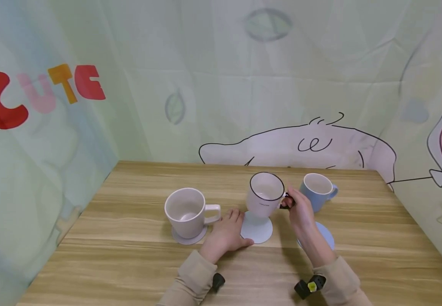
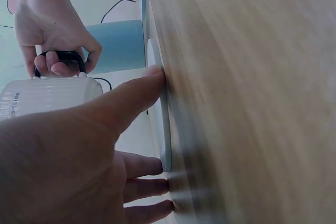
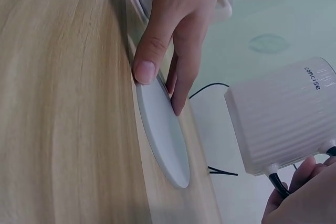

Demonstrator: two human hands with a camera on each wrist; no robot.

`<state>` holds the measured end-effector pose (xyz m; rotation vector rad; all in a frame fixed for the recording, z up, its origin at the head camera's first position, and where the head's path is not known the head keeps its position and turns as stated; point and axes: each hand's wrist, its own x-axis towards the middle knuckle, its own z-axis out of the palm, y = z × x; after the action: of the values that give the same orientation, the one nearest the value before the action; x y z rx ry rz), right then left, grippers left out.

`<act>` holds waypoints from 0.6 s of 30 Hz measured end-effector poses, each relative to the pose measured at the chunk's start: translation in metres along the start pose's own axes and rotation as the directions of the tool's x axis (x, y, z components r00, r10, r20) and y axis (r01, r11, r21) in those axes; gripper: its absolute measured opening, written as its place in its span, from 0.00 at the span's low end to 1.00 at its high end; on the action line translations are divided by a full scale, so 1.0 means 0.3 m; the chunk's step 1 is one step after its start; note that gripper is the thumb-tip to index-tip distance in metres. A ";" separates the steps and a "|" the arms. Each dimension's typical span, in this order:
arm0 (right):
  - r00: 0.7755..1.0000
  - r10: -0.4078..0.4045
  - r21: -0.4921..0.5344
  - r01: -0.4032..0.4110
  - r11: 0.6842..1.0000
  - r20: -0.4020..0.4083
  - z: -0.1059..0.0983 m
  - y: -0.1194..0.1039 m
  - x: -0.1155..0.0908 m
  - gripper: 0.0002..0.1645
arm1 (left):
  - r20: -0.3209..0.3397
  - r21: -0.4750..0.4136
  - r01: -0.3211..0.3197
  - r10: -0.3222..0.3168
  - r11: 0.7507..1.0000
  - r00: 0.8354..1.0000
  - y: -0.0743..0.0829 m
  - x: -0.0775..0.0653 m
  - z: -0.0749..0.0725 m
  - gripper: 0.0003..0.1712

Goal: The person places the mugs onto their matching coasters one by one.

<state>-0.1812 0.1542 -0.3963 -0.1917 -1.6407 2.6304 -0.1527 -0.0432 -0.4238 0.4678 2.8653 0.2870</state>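
Note:
My right hand (image 1: 299, 210) grips the black handle of a white ribbed mug (image 1: 263, 206) with a dark rim. It holds the mug tilted in the air above a white round coaster (image 1: 257, 229); the right wrist view shows "concise" lettered on the mug (image 3: 283, 116). Flat on the table, the coaster has the thumb and index finger of my left hand (image 1: 226, 233) at its edge, one on each side. The other left fingertips touch the table, as the left wrist view shows. Left of that hand, a larger off-white mug (image 1: 186, 214) stands on a pale coaster (image 1: 189, 239).
A blue mug (image 1: 314, 199) stands at the back right, behind my right hand. Nearer, a light-blue coaster (image 1: 325, 234) lies partly hidden under my right forearm. The wooden table (image 1: 129, 259) ends at a printed curtain (image 1: 221, 97) at the back and sides.

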 end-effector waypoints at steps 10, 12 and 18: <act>1.000 0.005 -0.029 -0.004 1.000 0.027 -0.007 0.007 -0.032 0.26 | 0.001 -0.001 -0.004 0.004 1.000 1.000 0.006 -0.010 -0.007 0.50; 1.000 0.009 -0.026 -0.008 1.000 0.026 -0.010 0.010 -0.034 0.26 | 0.005 0.002 -0.001 0.001 1.000 1.000 0.007 -0.013 -0.008 0.50; 0.999 0.012 -0.033 -0.010 0.999 0.045 -0.017 0.018 -0.041 0.28 | 0.011 -0.008 0.006 -0.006 1.000 1.000 0.003 -0.013 -0.006 0.51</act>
<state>-0.1681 0.1552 -0.4024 -0.1437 -1.7018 2.6365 -0.1494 -0.0439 -0.4211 0.4576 2.8533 0.2938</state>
